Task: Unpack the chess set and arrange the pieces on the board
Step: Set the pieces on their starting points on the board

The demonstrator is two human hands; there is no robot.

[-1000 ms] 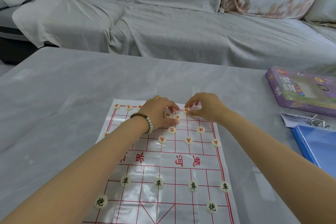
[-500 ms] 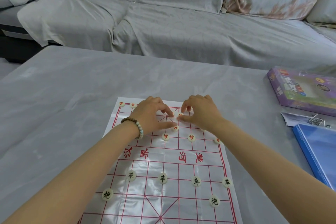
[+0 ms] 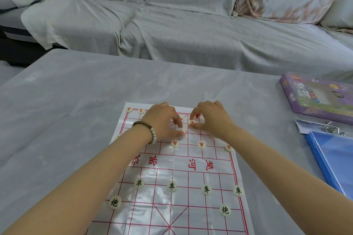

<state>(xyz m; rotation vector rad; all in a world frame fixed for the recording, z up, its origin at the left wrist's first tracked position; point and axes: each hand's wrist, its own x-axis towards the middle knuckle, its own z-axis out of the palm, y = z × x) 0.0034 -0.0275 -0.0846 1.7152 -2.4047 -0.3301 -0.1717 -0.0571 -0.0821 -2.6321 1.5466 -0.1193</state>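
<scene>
Head view: we see board [image 3: 217,177] flat on table [image 3: 76,110]. Black pieces [image 3: 171,186] on near rows, red pieces [image 3: 201,144] across river. Left hand [image 3: 162,122] over far palace, thumb and forefinger closed narrow on centre piece [image 3: 182,131]. Right hand [image 3: 214,118] just beside it, pinching neighbouring piece [image 3: 191,122]. Purple box [image 3: 315,97] and blue folder [image 3: 336,160] at right edge.

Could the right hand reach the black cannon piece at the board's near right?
Probably yes: the right hand is at the far rows, and the cannon piece lies uncovered, clear of that forearm.
</scene>
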